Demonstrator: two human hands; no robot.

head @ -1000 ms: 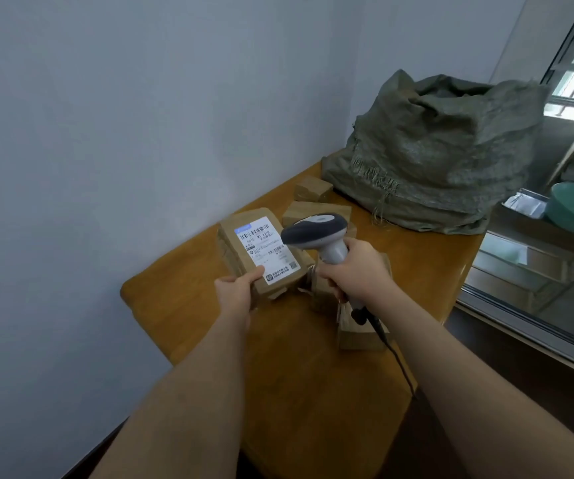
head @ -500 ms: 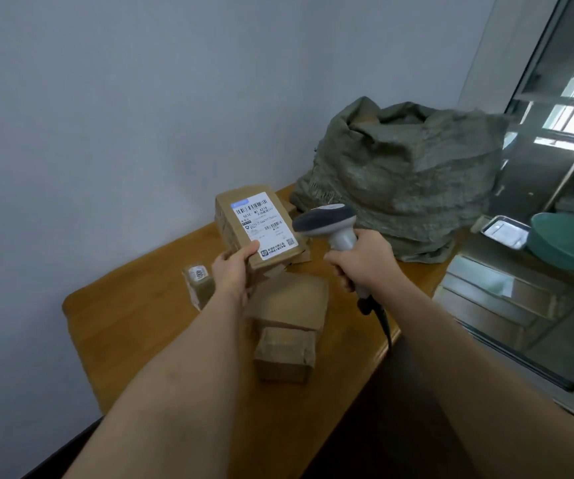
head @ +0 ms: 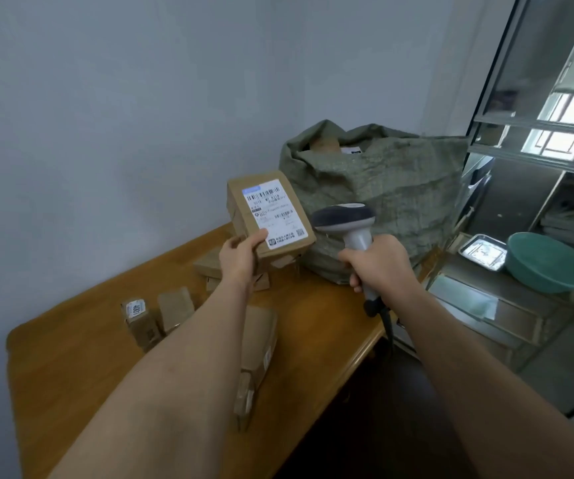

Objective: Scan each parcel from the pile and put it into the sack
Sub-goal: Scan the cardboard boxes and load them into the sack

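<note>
Since the previous frame, I am holding the labelled parcel (head: 270,214) higher, now lifted clear of the wooden table (head: 81,368) and in front of the green sack (head: 382,191). My left hand (head: 240,259) is gripping its lower corner, thumb lying on the white label, label side facing me. My right hand (head: 380,267) is wrapping fully round the handle of the scanner (head: 346,219), its head sitting just beside the parcel's right edge. Remaining parcels (head: 175,307) are lying scattered on the table beneath my left forearm. The sack is standing open-mouthed at the table's far end, boxes showing inside. A teal basin (head: 551,262) is sitting at right.
</note>
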